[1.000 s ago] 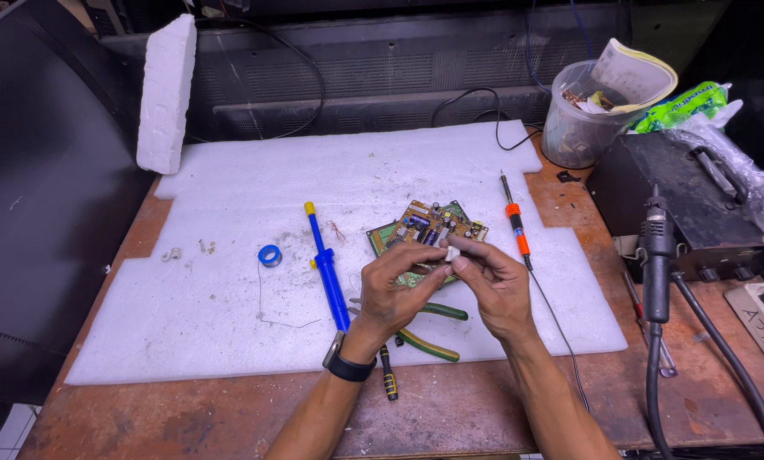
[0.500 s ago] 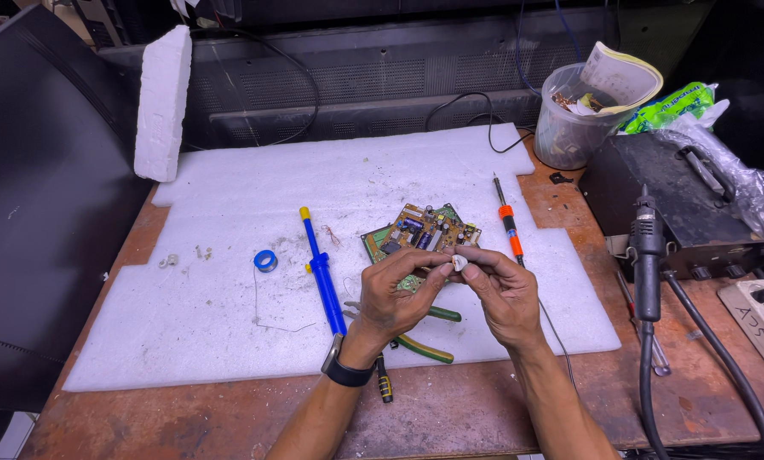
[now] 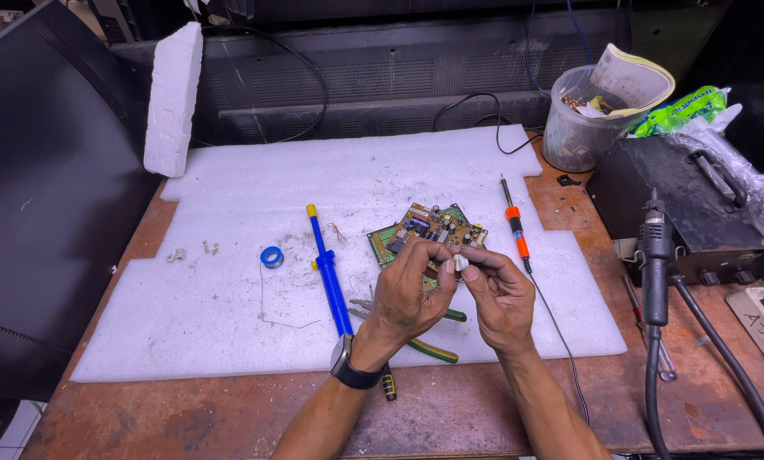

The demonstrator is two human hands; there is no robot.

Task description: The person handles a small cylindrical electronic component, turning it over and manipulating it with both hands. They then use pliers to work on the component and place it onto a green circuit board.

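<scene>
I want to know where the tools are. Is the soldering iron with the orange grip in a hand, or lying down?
Lying down. The soldering iron rests flat on the white foam sheet, beside the right hand, untouched.

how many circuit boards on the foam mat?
1. The circuit board lies flat on the white foam mat, just beyond the left hand and right hand, between the blue desoldering pump and the orange-banded soldering iron. The hands may hide another.

Worn reddish-brown wooden workbench [image 3: 229, 422] carrying a white foam sheet [image 3: 254, 290] over most of its top. Directly on the bare wood — a clear plastic tub [image 3: 574, 128] at the far right corner, a black box-shaped station [image 3: 680, 213] beside it, and a black cable [image 3: 706, 341] near the right edge.
</scene>
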